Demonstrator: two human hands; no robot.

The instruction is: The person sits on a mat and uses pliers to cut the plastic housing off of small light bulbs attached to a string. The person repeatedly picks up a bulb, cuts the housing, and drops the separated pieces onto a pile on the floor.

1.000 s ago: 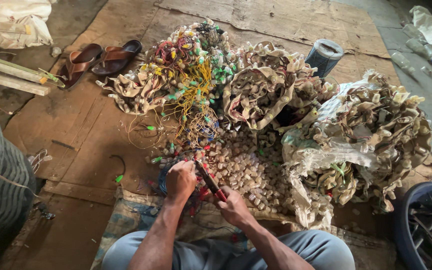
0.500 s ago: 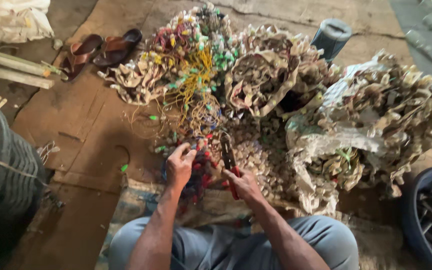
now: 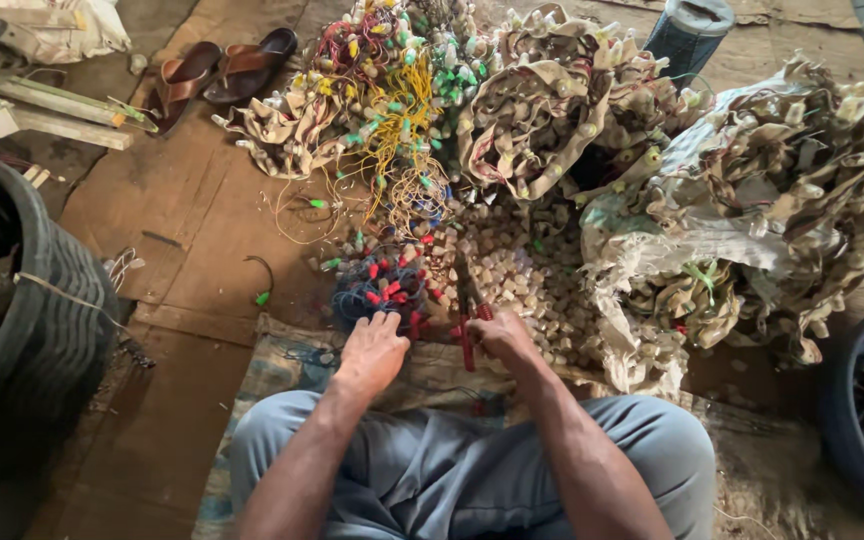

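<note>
Worn wooden floor (image 3: 182, 230), sandals (image 3: 222, 70) far left.
Head view: right hand (image 3: 500, 335) clamped on red-handled cutters (image 3: 468, 310), blades over pile of beige sockets (image 3: 512, 265). Left hand (image 3: 372, 350) fingers loosely curled, touching tangle of blue wire with red sockets (image 3: 382, 285). Black tyre (image 3: 42, 330) left.

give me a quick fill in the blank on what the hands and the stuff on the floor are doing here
1. The right hand holds pliers with ____ handles.
2. The left hand rests on a tangle of ____ with red caps.
3. A pair of brown ____ lies at the top left.
4. A black ____ stands on the person's left side.

Missing words: red; wires; sandals; tyre
</note>
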